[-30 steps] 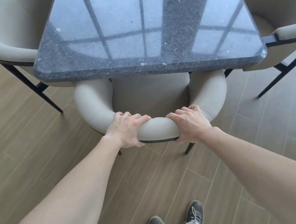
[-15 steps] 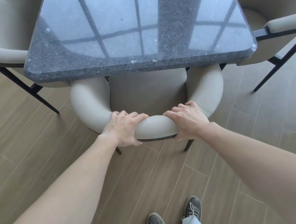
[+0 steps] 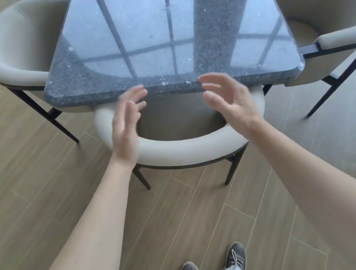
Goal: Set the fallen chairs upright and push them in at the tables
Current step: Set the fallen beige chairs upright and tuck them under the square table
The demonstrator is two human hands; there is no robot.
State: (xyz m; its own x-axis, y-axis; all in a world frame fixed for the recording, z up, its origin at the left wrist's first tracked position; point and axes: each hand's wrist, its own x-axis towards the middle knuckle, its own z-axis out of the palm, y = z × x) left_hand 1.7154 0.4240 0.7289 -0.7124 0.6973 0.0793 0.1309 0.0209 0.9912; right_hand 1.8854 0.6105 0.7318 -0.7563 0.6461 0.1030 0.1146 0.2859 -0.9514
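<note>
Fingers [image 3: 137, 93] of the left hand [image 3: 126, 128] are spread wide and blurred, holding nothing; fingers [image 3: 210, 78] of the right hand [image 3: 231, 100] are likewise splayed and empty. Both palms face inward above the near chair [image 3: 185, 148], apart from its padded back rail.

The near chair stands upright on dark legs, its seat tucked beneath the front edge of the surface [image 3: 172, 45]; its two armrest ends pass under that edge. The surface is dark speckled stone with rounded corners, glossy, reflecting a window grid.

A left chair [image 3: 15, 56] is upright, its near arm running under the surface's left corner. A right chair [image 3: 325, 2] is upright too, its arm meeting the right edge. Between the near chair's legs and each side chair's legs there is open plank floor [image 3: 45, 197].

Behind the near chair the floor is open up to the person's shoes [image 3: 215, 268], which stand well back from the chair legs. At the far right edge a short dark bar lies low on the floor; what it belongs to cannot be told.

Change noted: half a second ago both hands gripped the back rail near its centre; they have released it and lifted clear. The chair sits at the surface much as it did then.
</note>
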